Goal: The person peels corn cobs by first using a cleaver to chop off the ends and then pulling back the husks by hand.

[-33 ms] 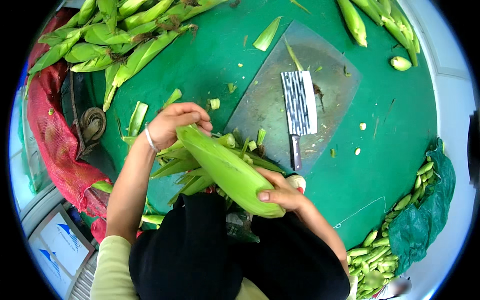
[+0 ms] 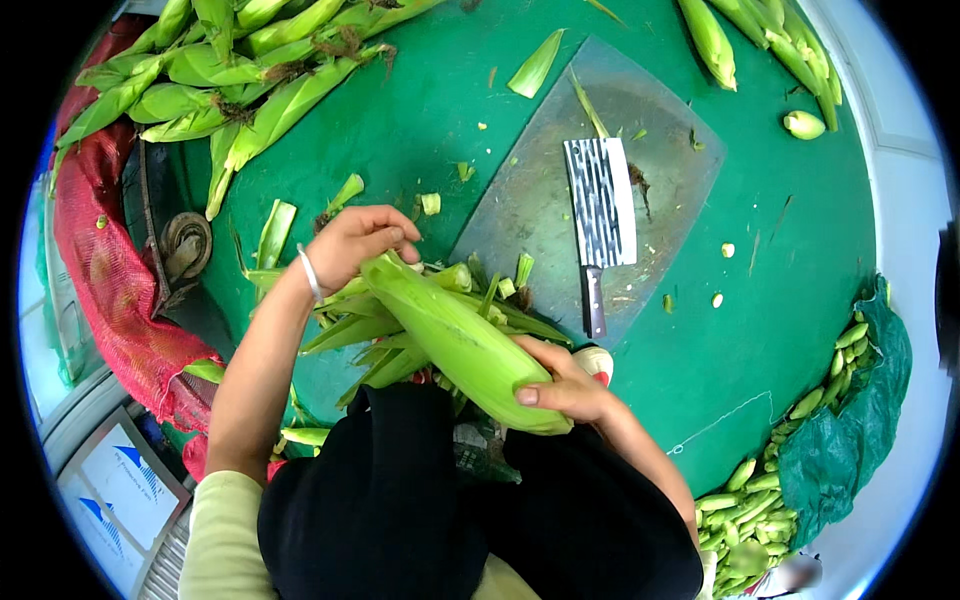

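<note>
Over at the far left, a heap of unhusked corn [image 2: 240, 80] lies on the green surface [image 2: 800, 300]. The left hand [image 2: 360, 245] pinches the husk tip of the corn ear [image 2: 455, 340], held just above the lap; the right hand [image 2: 565, 385] clamps around its butt end. It looks firm and fairly light, with slick leaves, so it's best gripped at both ends. A cleaver [image 2: 600, 215] rests on the cutting board [image 2: 660, 160] to the right.

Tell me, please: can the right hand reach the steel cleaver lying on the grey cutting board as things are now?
Probably yes, but not at once. The right hand holds the base of the green husked corn cob. The steel cleaver lies close ahead on the grey cutting board, its handle pointing toward the hand, nothing between.
</note>
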Demonstrator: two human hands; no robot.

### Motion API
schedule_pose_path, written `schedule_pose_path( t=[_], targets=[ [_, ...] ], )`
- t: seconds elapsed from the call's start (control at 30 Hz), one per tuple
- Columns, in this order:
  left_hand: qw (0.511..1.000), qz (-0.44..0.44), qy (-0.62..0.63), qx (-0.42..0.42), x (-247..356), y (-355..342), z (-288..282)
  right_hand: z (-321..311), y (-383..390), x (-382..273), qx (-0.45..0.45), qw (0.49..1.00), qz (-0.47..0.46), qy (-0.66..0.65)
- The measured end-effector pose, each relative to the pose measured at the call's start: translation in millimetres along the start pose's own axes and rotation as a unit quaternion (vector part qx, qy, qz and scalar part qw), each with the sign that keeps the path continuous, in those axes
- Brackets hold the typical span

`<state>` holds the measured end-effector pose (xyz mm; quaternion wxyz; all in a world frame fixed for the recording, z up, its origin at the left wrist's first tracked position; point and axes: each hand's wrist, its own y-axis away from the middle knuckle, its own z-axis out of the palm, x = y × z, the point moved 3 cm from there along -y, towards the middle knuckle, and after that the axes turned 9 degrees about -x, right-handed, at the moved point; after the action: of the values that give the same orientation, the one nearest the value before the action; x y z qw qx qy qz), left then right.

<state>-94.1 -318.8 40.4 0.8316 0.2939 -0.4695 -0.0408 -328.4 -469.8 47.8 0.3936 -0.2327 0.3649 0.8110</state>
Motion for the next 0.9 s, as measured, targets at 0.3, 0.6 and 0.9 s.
schedule_pose_path(
  t=[0.3,0.6,0.9],
  targets=[
    [0.988,0.0,-0.146,0.047,-8.7,-4.3,8.3,2.7,21.5,-13.3,0.074,0.981,-0.022,0.177],
    [0.931,0.036,-0.362,0.006,-27.3,-21.6,-3.6,-51.9,59.0,7.4,0.248,0.934,-0.173,-0.19],
    [0.636,-0.012,-0.77,-0.044,-117.1,-28.5,88.2,-296.3,84.0,-212.5,0.549,0.751,-0.356,0.084]
  ],
)
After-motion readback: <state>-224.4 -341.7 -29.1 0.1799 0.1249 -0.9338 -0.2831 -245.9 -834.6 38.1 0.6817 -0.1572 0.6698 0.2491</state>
